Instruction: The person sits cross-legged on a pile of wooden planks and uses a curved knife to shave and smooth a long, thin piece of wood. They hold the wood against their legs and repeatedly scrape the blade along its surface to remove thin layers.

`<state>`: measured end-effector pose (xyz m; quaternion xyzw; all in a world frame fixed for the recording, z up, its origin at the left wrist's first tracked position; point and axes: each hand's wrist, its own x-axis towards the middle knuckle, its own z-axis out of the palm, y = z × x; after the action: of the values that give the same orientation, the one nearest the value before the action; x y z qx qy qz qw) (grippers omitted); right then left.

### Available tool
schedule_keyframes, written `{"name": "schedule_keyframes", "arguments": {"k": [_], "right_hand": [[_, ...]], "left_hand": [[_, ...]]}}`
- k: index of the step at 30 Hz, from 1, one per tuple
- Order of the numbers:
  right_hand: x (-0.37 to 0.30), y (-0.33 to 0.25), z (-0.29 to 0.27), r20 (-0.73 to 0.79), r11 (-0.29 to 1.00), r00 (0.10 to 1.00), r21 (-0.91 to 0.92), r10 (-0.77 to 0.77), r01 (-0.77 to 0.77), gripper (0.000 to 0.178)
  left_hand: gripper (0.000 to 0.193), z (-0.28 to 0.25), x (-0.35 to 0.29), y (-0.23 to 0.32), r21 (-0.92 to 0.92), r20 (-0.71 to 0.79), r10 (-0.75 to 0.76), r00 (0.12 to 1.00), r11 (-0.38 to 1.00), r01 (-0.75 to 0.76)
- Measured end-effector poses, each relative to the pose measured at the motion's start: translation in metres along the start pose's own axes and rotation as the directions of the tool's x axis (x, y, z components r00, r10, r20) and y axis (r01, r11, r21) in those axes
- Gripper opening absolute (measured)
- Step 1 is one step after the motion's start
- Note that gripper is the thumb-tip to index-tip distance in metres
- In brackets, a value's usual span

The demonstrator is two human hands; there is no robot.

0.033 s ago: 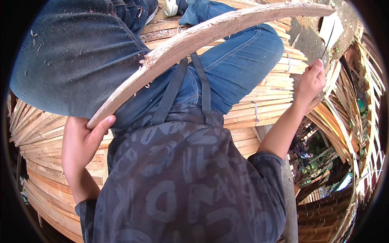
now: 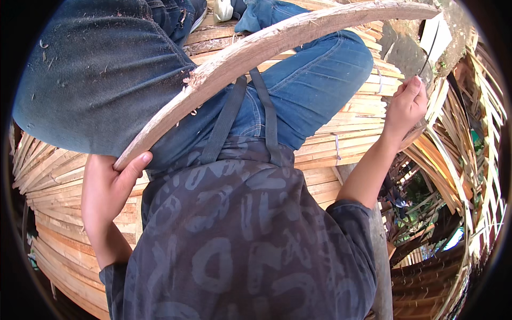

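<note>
A long curved piece of pale, rough-cut wood (image 2: 256, 50) lies across my thighs, rising from lower left to upper right. My left hand (image 2: 109, 184) is closed round its near end, thumb along the side. Small splinters stick up near the wood's middle. At the right, apart from the wood, my right hand (image 2: 408, 104) is closed on a thin dark strip (image 2: 431, 45), which points up toward the wood's far end. Whether the strip is a blade seen edge-on or a cord, I cannot tell. My fingers hide its lower end.
Under me is a floor of split bamboo or wood slats (image 2: 74, 234). Grey stone (image 2: 400, 50) and a white patch (image 2: 440, 40) lie beyond my right hand. Woven, loose strips (image 2: 485, 160) stand along the right side. Another person's shoe (image 2: 223, 9) shows at the top.
My right hand has shifted slightly left, and the thin dark strip in it has changed its tilt a little. The left hand and the wood look unmoved.
</note>
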<state>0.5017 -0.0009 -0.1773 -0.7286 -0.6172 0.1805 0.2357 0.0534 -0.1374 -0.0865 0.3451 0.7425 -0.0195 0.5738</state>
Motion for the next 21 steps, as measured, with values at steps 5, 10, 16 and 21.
{"name": "schedule_keyframes", "arguments": {"k": [5, 10, 16, 21], "right_hand": [[-0.037, -0.085, 0.051, 0.151, 0.967, 0.958, 0.121, -0.243, 0.226, 0.022], [-0.020, -0.067, 0.051, 0.239, 0.958, 0.948, -0.145, -0.209, 0.248, 0.028], [0.017, -0.008, 0.027, 0.076, 0.973, 0.993, -0.203, -0.096, 0.109, 0.039], [-0.026, -0.057, 0.038, 0.175, 0.989, 0.975, 0.074, -0.136, 0.125, 0.040]], "left_hand": [[0.032, 0.003, 0.000, 0.004, -0.031, -0.004, -0.021, 1.000, 0.999, 0.021], [0.032, 0.003, -0.002, 0.003, -0.024, -0.039, -0.034, 0.999, 0.999, 0.033], [0.033, 0.000, -0.002, 0.002, -0.027, -0.017, 0.005, 1.000, 1.000, -0.005], [0.032, 0.003, 0.001, 0.001, 0.015, -0.015, 0.002, 1.000, 1.000, -0.001]]}}
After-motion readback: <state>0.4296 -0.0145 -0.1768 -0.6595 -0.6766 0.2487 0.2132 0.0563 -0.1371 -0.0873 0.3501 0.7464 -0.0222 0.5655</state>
